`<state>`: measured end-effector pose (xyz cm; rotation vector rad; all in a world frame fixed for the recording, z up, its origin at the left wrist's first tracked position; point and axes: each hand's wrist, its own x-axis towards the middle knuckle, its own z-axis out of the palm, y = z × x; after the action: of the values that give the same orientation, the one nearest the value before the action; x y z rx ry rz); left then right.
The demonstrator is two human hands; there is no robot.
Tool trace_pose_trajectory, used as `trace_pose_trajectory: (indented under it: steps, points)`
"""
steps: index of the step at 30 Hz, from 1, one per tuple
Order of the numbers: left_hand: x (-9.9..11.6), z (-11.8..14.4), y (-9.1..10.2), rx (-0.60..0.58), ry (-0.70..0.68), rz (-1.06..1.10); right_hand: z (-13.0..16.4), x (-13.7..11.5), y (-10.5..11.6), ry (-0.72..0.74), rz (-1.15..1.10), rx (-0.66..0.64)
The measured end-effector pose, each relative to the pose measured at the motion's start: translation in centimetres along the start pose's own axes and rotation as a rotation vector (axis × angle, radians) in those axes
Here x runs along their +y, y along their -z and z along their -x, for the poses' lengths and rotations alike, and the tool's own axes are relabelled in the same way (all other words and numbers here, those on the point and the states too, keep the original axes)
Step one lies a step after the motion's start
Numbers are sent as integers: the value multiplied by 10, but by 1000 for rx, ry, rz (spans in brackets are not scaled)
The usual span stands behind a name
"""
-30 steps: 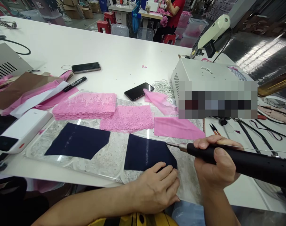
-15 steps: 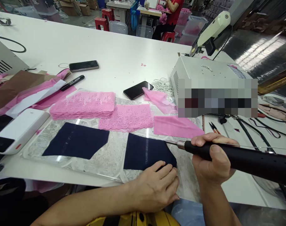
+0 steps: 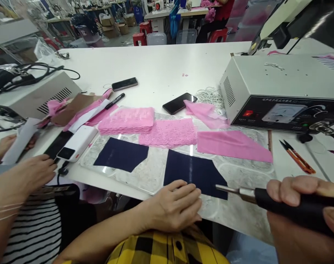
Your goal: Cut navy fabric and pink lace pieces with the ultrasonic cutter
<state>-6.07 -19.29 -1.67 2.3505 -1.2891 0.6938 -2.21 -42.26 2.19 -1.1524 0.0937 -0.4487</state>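
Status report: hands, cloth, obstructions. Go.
Left hand flat on navy cloth. Right hand grips black tool, tip at cloth's right corner. Co-worker's hand far left, apart.

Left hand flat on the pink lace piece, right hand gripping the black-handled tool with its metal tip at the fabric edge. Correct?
Not quite. The head view shows the left hand flat on the dark navy fabric piece, not pink lace; the pink lace lies further back, untouched. The rest holds: the right hand grips the black-handled tool, metal tip at the fabric edge.
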Motion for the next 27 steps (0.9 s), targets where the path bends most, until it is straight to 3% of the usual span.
trace_pose_trajectory:
  steps: [6, 9, 16, 27]
  points:
    - [2, 18, 11, 0, 116, -78, 19, 11, -5, 19, -17, -184]
    - [4, 23, 12, -2, 128, -114, 19, 8, 1, 9, 6, -151]
    - [4, 24, 9, -1, 83, -56, 6, -16, 29, 91, 71, 74]
    - [7, 23, 1, -32, 58, -24, 16, -8, 36, 93, 13, 29]
